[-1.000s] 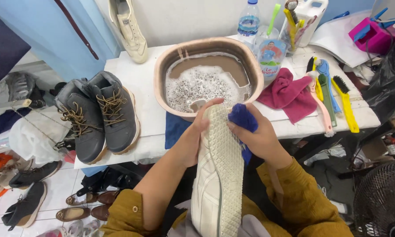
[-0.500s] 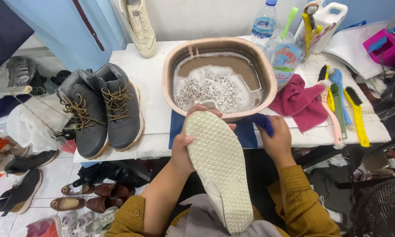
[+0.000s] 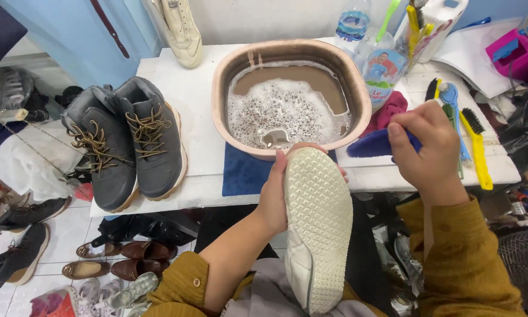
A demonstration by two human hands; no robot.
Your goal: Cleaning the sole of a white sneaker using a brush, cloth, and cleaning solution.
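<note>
I am holding a white shoe (image 3: pixel 317 229) sole-up over my lap, a blue cloth (image 3: pixel 374 143) in the other hand.

My left hand (image 3: pixel 276 196) is gripping the shoe's toe end, fingers wrapped around it; its long axis is running from the basin (image 3: pixel 232 70) edge toward me. My right hand (image 3: pixel 428 152) is pinching the cloth, hovering just right of the toe, apart from the sole.

Worn on the head, looking steeply down and forward over a brown basin (image 3: pixel 291 97) of soapy water. Close in: basin just beyond frame centre, table edge below it, floor left of it. Single view only.
</note>
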